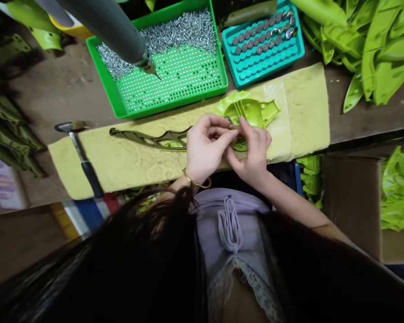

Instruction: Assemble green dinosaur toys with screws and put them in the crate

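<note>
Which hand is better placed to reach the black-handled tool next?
Probably the left hand: the black-handled tool lies to the left, while the right hand is farther away. Both look occupied.

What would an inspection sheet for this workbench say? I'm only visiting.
Surface: yellow mat on brown bench.
Job's things: lime shell and olive strip on the mat.
Clutter: hammer on the mat; green tray, teal tray beyond it; driver over the green tray.
Hands: left hand and right hand together at the shell; grip unclear.
Cables: thin lines on the shell, too small to identify.
Surroundings: lime parts and box at right.
</note>
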`<state>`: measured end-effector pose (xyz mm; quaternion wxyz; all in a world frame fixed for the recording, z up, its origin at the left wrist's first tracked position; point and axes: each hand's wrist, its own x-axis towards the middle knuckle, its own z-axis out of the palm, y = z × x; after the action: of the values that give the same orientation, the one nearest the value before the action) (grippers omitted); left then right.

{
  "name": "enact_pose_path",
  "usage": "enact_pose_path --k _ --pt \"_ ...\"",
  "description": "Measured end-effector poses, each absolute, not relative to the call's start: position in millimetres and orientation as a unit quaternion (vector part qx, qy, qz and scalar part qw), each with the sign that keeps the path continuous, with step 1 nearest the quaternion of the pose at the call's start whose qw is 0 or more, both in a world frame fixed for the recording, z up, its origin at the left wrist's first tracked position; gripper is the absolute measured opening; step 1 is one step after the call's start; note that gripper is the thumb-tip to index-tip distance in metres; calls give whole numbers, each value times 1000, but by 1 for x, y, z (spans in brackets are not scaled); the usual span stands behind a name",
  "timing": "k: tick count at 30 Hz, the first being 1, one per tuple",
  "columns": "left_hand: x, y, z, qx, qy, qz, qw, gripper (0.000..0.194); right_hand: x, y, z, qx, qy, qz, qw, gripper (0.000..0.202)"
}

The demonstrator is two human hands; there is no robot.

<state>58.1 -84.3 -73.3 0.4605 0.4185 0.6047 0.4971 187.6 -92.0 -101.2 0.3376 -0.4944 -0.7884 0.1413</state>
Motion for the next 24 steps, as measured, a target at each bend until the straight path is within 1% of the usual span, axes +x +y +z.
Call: enact_pose_path --k 5,8,10,14,17,19,21,24 --pt "59 -82 -74 418 618 520 415 23 188 -94 -101 -484 -813 149 287 66" --pt "59 -81 -76 409 621 523 417 23 186 -93 -107 -490 -804 123 313 62" --pt "58 -80 -78 407 623 527 411 23 186 -90 -109 -493 -788 125 347 50" --pt "55 -83 -84 417 635 521 390 23 192 -81 -108 -477 -779 135 384 17" --pt "52 -91 -84 470 646 496 341 16 199 -75 -103 -456 -794 119 384 9" --pt "47 -97 -85 555 636 463 271 10 205 -71 -99 -451 -813 106 354 10" --pt "41 -102 -88 639 609 424 204 10 211 -69 -94 -455 -833 99 298 13" --pt "35 -106 -95 692 581 392 173 14 216 -66 -87 -467 -852 112 208 16"
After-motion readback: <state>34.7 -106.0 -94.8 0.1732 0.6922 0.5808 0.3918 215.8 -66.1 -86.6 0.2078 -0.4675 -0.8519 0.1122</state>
